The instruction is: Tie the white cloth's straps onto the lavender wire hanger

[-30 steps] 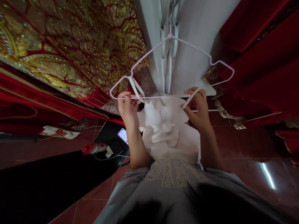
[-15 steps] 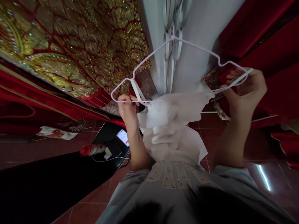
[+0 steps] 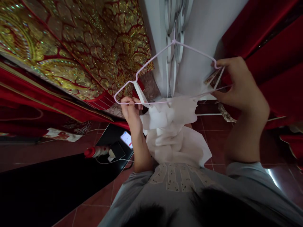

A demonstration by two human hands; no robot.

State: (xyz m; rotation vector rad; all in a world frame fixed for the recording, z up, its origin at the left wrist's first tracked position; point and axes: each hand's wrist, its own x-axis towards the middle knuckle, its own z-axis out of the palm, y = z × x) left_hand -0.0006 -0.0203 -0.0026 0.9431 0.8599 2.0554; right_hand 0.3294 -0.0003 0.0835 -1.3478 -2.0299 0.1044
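Observation:
A pale pink clothes hanger [image 3: 155,57] hangs by its hook in front of me, and a white garment [image 3: 172,132] drapes below it. My left hand [image 3: 131,108] is closed around the hanger's lower bar near its left end. Close by, one white strap [image 3: 140,93] loops over the left notch. At the right notch, my right hand [image 3: 236,83] pinches the other strap [image 3: 219,78], with thumb and forefinger near the hanger; that strap is stretched at the notch. The hanger's right end is hidden behind this hand.
Gold-sequined red garments [image 3: 94,47] hang on the left, red cloth [image 3: 272,69] on the right. A white metal scroll rack [image 3: 174,63] stands ahead. On a black table [image 3: 71,176] are a lit phone [image 3: 127,139], a red-capped bottle [image 3: 94,152] and a white cable.
My right hand has moved left and slightly up, from the hanger's right end to the right notch, bringing the strap along. My left hand stays on the lower bar.

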